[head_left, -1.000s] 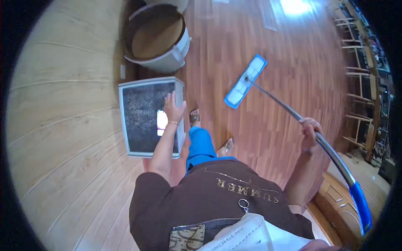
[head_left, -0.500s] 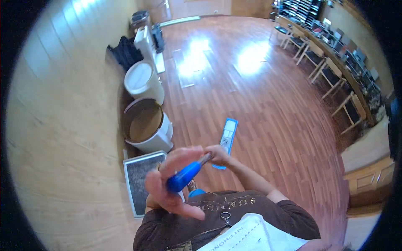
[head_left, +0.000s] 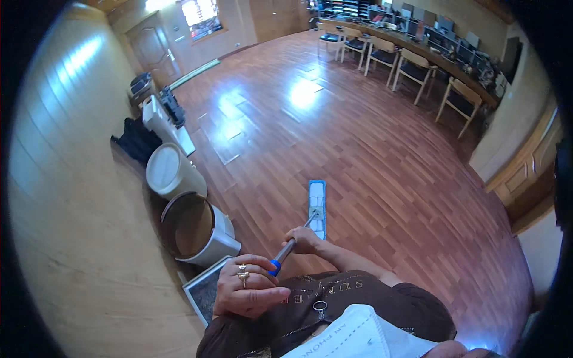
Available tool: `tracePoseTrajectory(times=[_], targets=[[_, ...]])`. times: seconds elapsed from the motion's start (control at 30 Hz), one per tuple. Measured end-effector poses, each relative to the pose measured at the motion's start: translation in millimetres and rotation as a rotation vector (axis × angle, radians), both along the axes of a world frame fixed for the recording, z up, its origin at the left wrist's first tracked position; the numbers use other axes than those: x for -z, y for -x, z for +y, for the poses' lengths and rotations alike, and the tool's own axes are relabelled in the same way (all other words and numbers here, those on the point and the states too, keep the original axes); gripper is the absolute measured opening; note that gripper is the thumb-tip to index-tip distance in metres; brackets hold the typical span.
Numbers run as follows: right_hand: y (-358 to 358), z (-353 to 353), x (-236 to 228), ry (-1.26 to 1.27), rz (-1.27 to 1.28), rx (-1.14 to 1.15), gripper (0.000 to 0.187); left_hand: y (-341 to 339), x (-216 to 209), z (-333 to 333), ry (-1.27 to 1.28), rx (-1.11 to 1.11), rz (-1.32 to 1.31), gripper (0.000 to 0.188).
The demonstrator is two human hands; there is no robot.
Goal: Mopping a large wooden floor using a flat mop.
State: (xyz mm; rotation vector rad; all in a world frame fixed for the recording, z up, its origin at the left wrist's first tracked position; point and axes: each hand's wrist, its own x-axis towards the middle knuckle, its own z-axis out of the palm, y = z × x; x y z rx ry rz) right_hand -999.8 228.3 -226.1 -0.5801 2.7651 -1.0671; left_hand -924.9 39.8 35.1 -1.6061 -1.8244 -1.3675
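A flat mop with a blue-edged white head (head_left: 317, 191) lies on the wood floor ahead of me, and its metal pole slants up toward my chest. My right hand (head_left: 302, 240) is wrapped round the pole partway down. At the upper end, my left hand (head_left: 248, 286), with rings on its fingers, is curled over the blue grip (head_left: 274, 267). Most of that grip is hidden under the palm and fingers.
Along the left wall stand an open white barrel (head_left: 218, 244), a lidded white barrel (head_left: 179, 173) and a dark framed mat (head_left: 206, 289). Wooden chairs (head_left: 415, 67) line a long cluttered desk (head_left: 412, 42) at the far right. A wooden door (head_left: 152, 48) is at the far left.
My left hand, spread around the blue grip before, has closed over its top. The mop head has straightened, and the view has tilted up, showing more of the far room.
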Motion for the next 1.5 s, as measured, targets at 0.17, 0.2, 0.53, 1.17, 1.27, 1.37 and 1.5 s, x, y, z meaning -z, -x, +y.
tracePoseTrajectory(times=[0.17, 0.2, 0.53, 1.17, 1.27, 1.37, 1.5], targets=[[5, 30, 15, -0.021, 0.002, 0.212, 0.021, 59, 17, 8, -0.060, 0.284, 0.014, 0.016], [2, 28, 9, -0.048, -0.011, 0.212, 0.021, 54, 13, 5, -0.073, 0.272, 0.004, 0.016], [-109, 162, 40, -0.080, -0.082, 0.928, 0.012, 88, 56, 150, 0.219, 0.998, -0.171, 0.038], [-486, 287, 135, -0.147, 0.293, 1.697, 0.024, -127, 107, 423, 0.779, 1.929, -0.064, 0.033], [-511, 311, 144, -0.183, 0.289, 1.789, 0.027, -156, 111, 445, 0.814, 1.878, -0.086, 0.031], [-517, 341, 132, -0.260, 0.285, 1.761, 0.028, -172, 92, 458, 0.826, 1.782, -0.091, 0.029], [-496, 378, 108, -0.165, 0.403, 1.626, 0.025, -178, 65, 465, 0.635, 1.637, -0.162, 0.020]])
